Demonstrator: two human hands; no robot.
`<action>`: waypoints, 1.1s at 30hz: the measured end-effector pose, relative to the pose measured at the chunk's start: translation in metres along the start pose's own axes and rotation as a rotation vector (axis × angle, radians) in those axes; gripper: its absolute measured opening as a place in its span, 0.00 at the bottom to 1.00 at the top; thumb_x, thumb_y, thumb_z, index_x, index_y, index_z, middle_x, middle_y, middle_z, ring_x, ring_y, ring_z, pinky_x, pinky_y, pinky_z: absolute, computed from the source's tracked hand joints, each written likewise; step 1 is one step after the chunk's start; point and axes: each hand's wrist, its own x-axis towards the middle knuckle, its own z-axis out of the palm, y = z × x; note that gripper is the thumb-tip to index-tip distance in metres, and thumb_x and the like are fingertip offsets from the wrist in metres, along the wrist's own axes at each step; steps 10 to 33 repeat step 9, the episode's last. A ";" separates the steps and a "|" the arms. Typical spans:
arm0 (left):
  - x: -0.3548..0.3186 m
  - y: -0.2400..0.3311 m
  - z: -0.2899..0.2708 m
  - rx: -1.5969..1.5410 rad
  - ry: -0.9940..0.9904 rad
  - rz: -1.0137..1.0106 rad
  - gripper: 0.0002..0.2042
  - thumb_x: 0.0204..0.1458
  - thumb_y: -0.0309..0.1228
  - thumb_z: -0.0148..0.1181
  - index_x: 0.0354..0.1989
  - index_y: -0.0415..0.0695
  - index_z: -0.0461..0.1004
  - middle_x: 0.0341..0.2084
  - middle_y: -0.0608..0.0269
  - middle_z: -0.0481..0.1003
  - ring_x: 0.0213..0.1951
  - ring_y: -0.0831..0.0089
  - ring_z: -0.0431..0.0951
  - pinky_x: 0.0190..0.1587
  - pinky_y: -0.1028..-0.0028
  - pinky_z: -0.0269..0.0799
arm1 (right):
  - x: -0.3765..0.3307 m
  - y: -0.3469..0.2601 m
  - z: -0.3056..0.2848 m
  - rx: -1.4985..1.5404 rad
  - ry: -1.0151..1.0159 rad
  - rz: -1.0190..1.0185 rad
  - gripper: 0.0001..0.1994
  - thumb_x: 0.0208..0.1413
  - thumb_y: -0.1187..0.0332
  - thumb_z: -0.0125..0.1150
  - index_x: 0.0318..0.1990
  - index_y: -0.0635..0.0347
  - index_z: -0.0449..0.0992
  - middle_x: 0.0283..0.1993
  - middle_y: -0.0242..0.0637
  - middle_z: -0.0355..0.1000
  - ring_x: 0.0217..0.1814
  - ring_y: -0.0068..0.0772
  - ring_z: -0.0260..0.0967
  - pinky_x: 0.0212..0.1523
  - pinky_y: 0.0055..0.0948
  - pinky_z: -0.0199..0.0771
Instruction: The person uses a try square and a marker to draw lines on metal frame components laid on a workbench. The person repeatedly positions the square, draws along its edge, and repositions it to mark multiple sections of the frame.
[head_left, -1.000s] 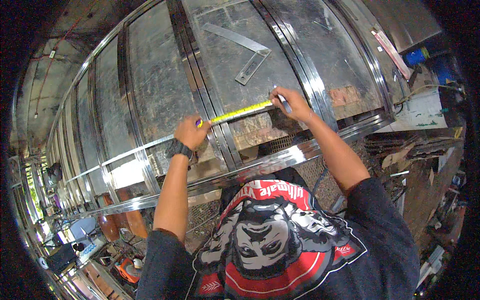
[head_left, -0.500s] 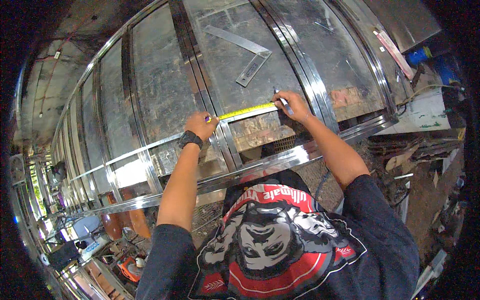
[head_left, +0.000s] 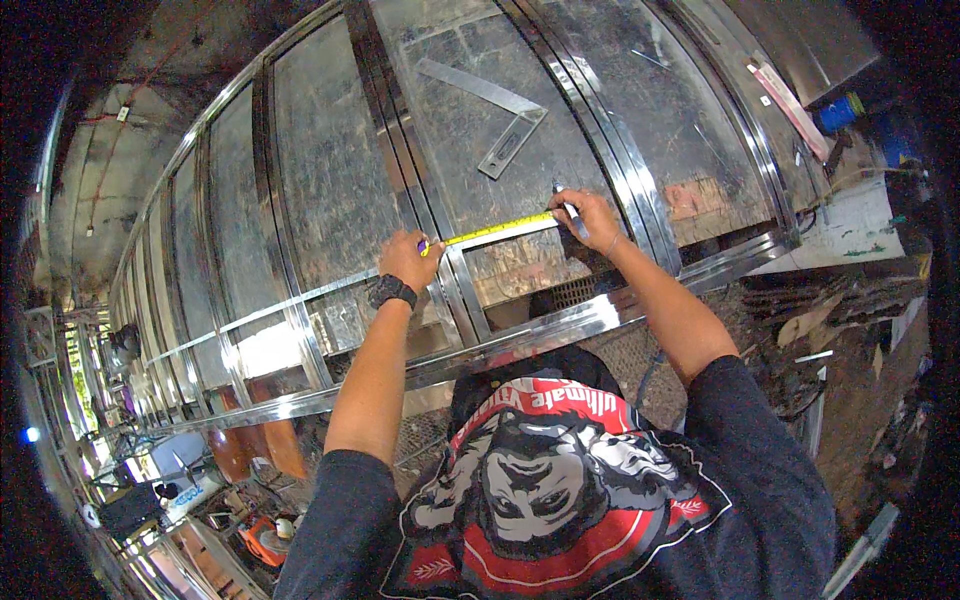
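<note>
- The left hand (head_left: pixel 408 260) pinches one end of a yellow tape measure (head_left: pixel 497 231) against a steel upright of the metal frame (head_left: pixel 520 345); a dark wristwatch (head_left: pixel 391 292) sits on that wrist.
- The right hand (head_left: pixel 588 215) grips a marker (head_left: pixel 572 210), its tip at the tape's other end on the sheet-metal panel (head_left: pixel 470 150).
- The tape lies stretched level between both hands.
- A steel square (head_left: pixel 500 120) rests on the panel above the tape.

A metal fabrication workshop

You stand before a long sheet-metal frame (head_left: pixel 330 190) of shiny steel strips; a steel square (head_left: pixel 500 125) lies on it at 12 o'clock, scrap offcuts (head_left: pixel 830 310) litter the ground at 3 o'clock, and tools (head_left: pixel 260 535) lie cluttered at 8 o'clock.
</note>
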 end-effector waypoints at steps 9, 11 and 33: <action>0.002 -0.004 0.009 -0.013 0.068 0.046 0.20 0.51 0.49 0.68 0.39 0.43 0.83 0.39 0.43 0.80 0.45 0.46 0.81 0.50 0.54 0.76 | -0.001 0.022 0.001 0.315 -0.125 0.221 0.09 0.61 0.69 0.66 0.46 0.62 0.80 0.45 0.38 0.82 0.45 0.36 0.77 0.49 0.32 0.74; 0.002 -0.004 0.009 -0.013 0.068 0.046 0.20 0.51 0.49 0.68 0.39 0.43 0.83 0.39 0.43 0.80 0.45 0.46 0.81 0.50 0.54 0.76 | -0.001 0.022 0.001 0.315 -0.125 0.221 0.09 0.61 0.69 0.66 0.46 0.62 0.80 0.45 0.38 0.82 0.45 0.36 0.77 0.49 0.32 0.74; 0.002 -0.004 0.009 -0.013 0.068 0.046 0.20 0.51 0.49 0.68 0.39 0.43 0.83 0.39 0.43 0.80 0.45 0.46 0.81 0.50 0.54 0.76 | -0.001 0.022 0.001 0.315 -0.125 0.221 0.09 0.61 0.69 0.66 0.46 0.62 0.80 0.45 0.38 0.82 0.45 0.36 0.77 0.49 0.32 0.74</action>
